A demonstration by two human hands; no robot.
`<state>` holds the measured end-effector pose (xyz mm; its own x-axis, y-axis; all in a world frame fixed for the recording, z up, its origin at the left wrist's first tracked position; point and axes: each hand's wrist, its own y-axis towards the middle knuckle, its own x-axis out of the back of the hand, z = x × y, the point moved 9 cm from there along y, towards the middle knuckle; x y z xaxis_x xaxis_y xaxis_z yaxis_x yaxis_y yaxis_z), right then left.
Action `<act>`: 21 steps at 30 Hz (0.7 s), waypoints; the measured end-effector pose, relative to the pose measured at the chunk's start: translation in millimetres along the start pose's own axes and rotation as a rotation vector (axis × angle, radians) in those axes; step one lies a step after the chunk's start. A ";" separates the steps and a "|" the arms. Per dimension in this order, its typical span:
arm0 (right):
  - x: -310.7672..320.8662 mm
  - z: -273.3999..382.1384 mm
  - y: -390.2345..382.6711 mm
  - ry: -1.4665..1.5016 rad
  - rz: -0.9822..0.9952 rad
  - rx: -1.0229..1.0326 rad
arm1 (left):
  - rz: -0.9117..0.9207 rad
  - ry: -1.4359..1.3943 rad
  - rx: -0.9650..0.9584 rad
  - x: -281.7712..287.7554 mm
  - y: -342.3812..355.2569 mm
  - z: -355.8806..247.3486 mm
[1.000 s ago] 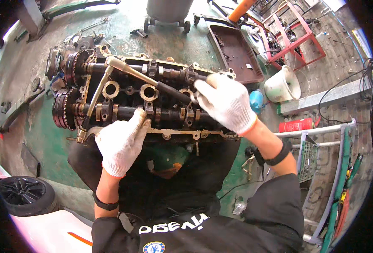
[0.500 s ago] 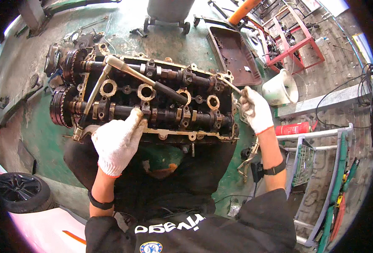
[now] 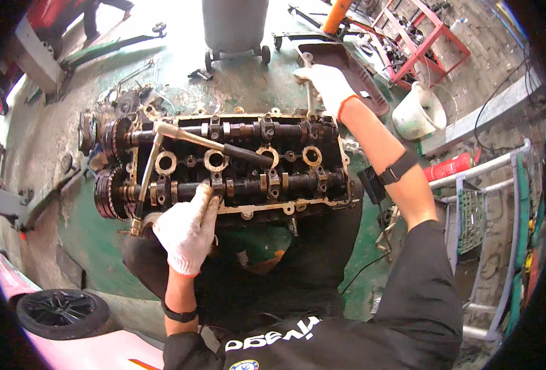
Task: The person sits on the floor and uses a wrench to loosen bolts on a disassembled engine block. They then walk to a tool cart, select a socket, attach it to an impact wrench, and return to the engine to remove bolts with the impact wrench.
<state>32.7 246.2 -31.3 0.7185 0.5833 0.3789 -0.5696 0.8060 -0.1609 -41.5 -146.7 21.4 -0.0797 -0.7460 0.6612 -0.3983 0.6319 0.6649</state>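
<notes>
An oily cylinder head [image 3: 242, 148] with two camshafts lies across my lap. My white-gloved left hand [image 3: 186, 234] grips its near edge, fingertips on a cap of the nearer camshaft. My gloved right hand [image 3: 325, 86] is raised at the far right end, closed round a silver wrench [image 3: 312, 103] that reaches down to the far camshaft's end cap. A long-handled tool [image 3: 192, 137] with a black grip lies diagonally over the head, joined to a silver bar [image 3: 146, 185] angled toward the near left corner.
Beyond stand a grey wheeled drum [image 3: 234, 28], brown tray [image 3: 365, 86], red frame [image 3: 427, 52], white bucket [image 3: 418, 117] and red extinguisher [image 3: 448, 169]. A person's legs [image 3: 94, 21] show top left. A wheel [image 3: 63, 311] lies lower left, a grey metal rack [image 3: 479, 216] right.
My right hand has left the black grip area, taken hold of the wrench and swung it upward and away from me. My left hand stays on the cylinder head.
</notes>
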 end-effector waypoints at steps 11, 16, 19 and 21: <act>-64.5 97.2 -125.2 -0.962 -0.130 1.133 | -0.012 -0.058 0.016 -1.0 -0.6 -0.9; -42.9 100.6 -163.1 -0.828 -0.246 1.131 | 0.006 -0.046 0.008 -1.8 0.0 -1.1; 33.6 80.5 -151.8 -0.390 -0.373 0.793 | -0.013 -0.048 -0.011 -0.1 -1.4 -0.3; 75.7 14.3 -130.3 0.147 -0.263 0.178 | -0.037 -0.075 -0.023 1.0 -1.8 0.0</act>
<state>155.5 184.0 31.4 0.8924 0.3765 0.2489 -0.4085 0.9082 0.0909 -41.0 -148.6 20.9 -0.1340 -0.7817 0.6091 -0.3816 0.6079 0.6963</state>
